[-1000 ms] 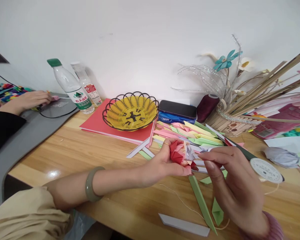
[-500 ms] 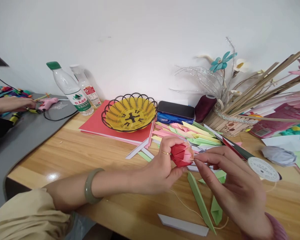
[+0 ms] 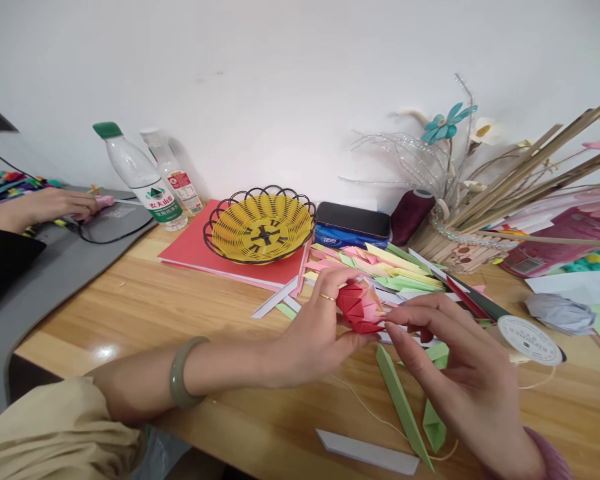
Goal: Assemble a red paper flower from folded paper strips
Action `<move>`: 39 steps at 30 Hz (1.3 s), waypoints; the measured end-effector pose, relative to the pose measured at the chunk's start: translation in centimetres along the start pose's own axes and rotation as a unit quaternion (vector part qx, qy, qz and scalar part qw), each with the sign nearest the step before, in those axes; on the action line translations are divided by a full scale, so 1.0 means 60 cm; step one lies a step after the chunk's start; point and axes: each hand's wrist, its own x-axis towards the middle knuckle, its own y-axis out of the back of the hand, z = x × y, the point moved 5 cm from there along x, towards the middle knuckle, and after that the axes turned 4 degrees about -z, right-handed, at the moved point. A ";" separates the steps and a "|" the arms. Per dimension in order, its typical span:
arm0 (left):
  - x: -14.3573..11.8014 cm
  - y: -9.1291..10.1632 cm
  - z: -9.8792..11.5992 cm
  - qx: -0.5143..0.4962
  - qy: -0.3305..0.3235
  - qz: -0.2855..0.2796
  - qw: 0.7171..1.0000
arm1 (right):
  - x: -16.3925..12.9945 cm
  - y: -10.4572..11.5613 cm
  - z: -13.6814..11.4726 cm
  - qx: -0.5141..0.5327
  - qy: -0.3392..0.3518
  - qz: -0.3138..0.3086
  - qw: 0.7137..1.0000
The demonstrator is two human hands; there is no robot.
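Note:
A red and pink folded paper flower [image 3: 361,308] is held above the table by my left hand [image 3: 320,333], its fingers curled round the flower's left side and underside. From the right, my right hand [image 3: 460,367] pinches the edge of a petal between thumb and fingertips. What exactly lies in that pinch is mostly hidden. Below the hands lie green folded paper strips [image 3: 403,407] and a white strip [image 3: 367,451]. A thin cream string [image 3: 375,413] runs across the wood under them. Behind the flower is a pile of folded pink, yellow and green strips [image 3: 385,270].
A yellow woven basket [image 3: 220,230] sits on red paper [image 3: 180,257]. Two bottles [image 3: 150,180] stand left, a phone [image 3: 353,221] behind. Right are a thread spool [image 3: 530,340], crumpled paper [image 3: 563,312] and a stick holder [image 3: 445,250]. Another person's hand [image 3: 55,203] holds a pink glue gun [image 3: 93,207].
The flower has turned slightly in my left hand, and my right fingertips have shifted a little left and down along its petals. The other person's hand has moved right, onto the glue gun.

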 end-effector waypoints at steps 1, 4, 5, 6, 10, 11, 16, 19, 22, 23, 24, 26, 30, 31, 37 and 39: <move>0.001 0.002 0.000 0.000 0.003 0.005 1.000 | 0.000 0.000 -0.002 -0.003 0.006 -0.003 1.000; 0.002 0.004 0.000 -0.005 0.011 0.016 1.000 | 0.000 -0.001 -0.009 -0.019 0.033 0.000 0.999; 0.002 0.004 -0.002 -0.014 0.022 0.016 1.000 | -0.001 -0.001 -0.011 -0.024 0.042 0.002 0.999; 0.002 0.002 -0.005 -0.030 0.039 0.011 0.999 | -0.001 -0.002 -0.012 -0.028 0.049 0.004 0.998; 0.000 -0.015 -0.014 -0.185 0.102 -0.064 0.975 | -0.004 -0.005 -0.008 -0.026 0.060 -0.003 0.998; 0.000 -0.020 -0.013 -0.236 0.106 -0.084 0.962 | -0.004 -0.006 -0.007 -0.023 0.062 -0.007 0.998; 0.003 -0.025 -0.011 -0.359 0.152 -0.092 0.916 | -0.001 -0.005 -0.010 -0.042 0.106 -0.030 0.993; 0.003 -0.026 -0.013 -0.373 0.191 -0.076 0.905 | -0.002 -0.007 -0.015 -0.074 0.142 -0.046 0.986; 0.003 -0.026 -0.013 -0.381 0.208 -0.070 0.898 | -0.003 -0.010 -0.017 -0.076 0.158 -0.059 0.983; 0.004 -0.025 -0.011 -0.378 0.206 -0.071 0.900 | -0.002 -0.010 -0.017 -0.069 0.154 -0.058 0.984; 0.004 -0.025 -0.010 -0.374 0.204 -0.074 0.902 | -0.002 -0.009 -0.017 -0.061 0.146 -0.054 0.986; 0.004 -0.024 -0.007 -0.363 0.200 -0.079 0.906 | 0.000 -0.006 -0.015 -0.055 0.128 -0.037 0.989; 0.002 -0.024 -0.006 -0.325 0.202 -0.089 0.919 | -0.001 -0.005 -0.012 -0.078 0.116 -0.018 0.990; 0.002 -0.025 -0.006 -0.315 0.202 -0.092 0.923 | -0.001 -0.006 -0.011 -0.083 0.118 -0.021 0.989; -0.001 -0.028 -0.007 -0.281 0.228 -0.109 0.926 | -0.001 -0.014 -0.009 -0.099 0.138 -0.046 0.984; -0.002 -0.028 -0.007 -0.268 0.242 -0.117 0.925 | -0.002 -0.015 -0.007 -0.104 0.137 -0.049 0.984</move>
